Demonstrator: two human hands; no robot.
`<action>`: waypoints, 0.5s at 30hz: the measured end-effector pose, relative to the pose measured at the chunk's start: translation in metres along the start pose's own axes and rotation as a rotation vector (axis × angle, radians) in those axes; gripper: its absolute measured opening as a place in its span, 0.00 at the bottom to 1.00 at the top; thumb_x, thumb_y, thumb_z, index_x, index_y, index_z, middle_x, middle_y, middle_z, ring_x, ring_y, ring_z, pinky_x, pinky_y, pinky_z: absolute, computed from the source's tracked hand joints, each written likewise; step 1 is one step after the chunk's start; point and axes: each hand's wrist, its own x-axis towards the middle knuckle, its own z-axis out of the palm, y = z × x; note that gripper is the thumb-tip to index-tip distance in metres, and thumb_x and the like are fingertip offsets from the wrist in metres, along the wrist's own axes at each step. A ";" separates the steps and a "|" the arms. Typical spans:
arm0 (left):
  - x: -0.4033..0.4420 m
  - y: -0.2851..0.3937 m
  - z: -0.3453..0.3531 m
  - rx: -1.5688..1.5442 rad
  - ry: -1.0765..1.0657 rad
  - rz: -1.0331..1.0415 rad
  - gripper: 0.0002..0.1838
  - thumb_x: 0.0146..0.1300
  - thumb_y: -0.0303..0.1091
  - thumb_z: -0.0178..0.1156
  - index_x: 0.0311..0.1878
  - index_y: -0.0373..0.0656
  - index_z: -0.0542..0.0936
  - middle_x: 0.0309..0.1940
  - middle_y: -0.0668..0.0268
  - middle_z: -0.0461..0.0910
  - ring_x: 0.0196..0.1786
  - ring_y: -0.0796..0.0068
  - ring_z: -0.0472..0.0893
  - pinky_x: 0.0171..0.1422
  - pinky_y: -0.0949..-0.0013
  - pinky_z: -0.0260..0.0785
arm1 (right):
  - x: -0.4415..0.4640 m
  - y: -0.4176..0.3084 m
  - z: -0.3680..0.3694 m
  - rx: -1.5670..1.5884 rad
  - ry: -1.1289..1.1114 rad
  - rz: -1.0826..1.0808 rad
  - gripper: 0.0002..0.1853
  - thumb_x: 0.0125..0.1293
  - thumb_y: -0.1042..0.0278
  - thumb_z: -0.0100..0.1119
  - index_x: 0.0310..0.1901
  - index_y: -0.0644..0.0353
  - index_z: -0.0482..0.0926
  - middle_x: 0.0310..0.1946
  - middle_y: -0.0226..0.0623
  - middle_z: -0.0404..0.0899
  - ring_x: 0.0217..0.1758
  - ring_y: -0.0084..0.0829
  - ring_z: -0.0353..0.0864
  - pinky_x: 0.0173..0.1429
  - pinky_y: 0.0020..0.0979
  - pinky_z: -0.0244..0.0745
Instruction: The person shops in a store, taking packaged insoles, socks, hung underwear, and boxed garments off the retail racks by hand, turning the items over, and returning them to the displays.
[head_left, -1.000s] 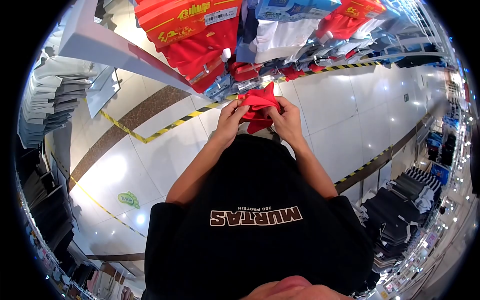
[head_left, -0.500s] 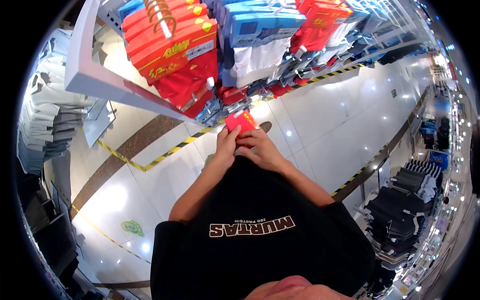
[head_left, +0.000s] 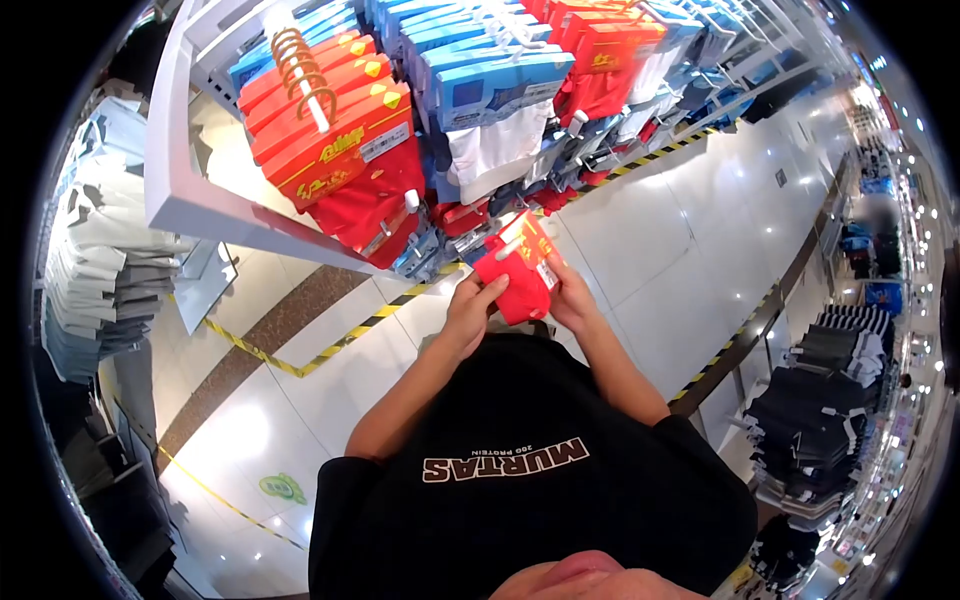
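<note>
A red garment (head_left: 520, 297) with a red and yellow card header (head_left: 526, 240) is held in front of my chest. My left hand (head_left: 470, 312) grips its left edge, thumb laid over the red cloth. On the right edge, near a white label, my right hand (head_left: 573, 295) is closed. Just beyond the hands hang similar red packs (head_left: 335, 150) on a rack hook with a coiled spring, with blue-headed packs (head_left: 500, 92) beside them.
The grey rack frame (head_left: 250, 228) juts out at the upper left. Light shirts (head_left: 100, 235) hang at far left, dark folded clothes (head_left: 810, 420) at right. Yellow-black tape (head_left: 345, 343) marks the tiled floor.
The red item has turned from a loose bundle of cloth to a pack with its card showing. Both hands now hold opposite edges, and more of the rack has come into view.
</note>
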 end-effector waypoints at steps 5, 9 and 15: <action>0.009 -0.023 -0.039 0.316 0.115 0.031 0.15 0.70 0.33 0.58 0.56 0.37 0.74 0.49 0.62 0.82 0.49 0.75 0.81 0.50 0.72 0.72 | 0.015 -0.067 -0.006 -0.185 0.010 -0.421 0.19 0.71 0.64 0.58 0.59 0.65 0.73 0.53 0.39 0.80 0.55 0.31 0.81 0.62 0.37 0.75; 0.037 -0.031 -0.072 0.477 0.155 0.191 0.17 0.66 0.32 0.63 0.55 0.37 0.75 0.46 0.63 0.82 0.47 0.75 0.81 0.53 0.69 0.72 | 0.011 -0.145 0.033 -0.333 0.026 -0.636 0.17 0.69 0.67 0.61 0.56 0.66 0.75 0.50 0.39 0.81 0.51 0.29 0.82 0.58 0.33 0.77; 0.081 0.023 -0.060 1.089 0.357 0.608 0.29 0.60 0.34 0.66 0.62 0.34 0.69 0.54 0.50 0.77 0.57 0.54 0.77 0.61 0.57 0.69 | 0.036 -0.252 0.092 -0.397 -0.149 -0.823 0.17 0.69 0.68 0.61 0.55 0.68 0.75 0.51 0.39 0.80 0.51 0.29 0.81 0.56 0.32 0.78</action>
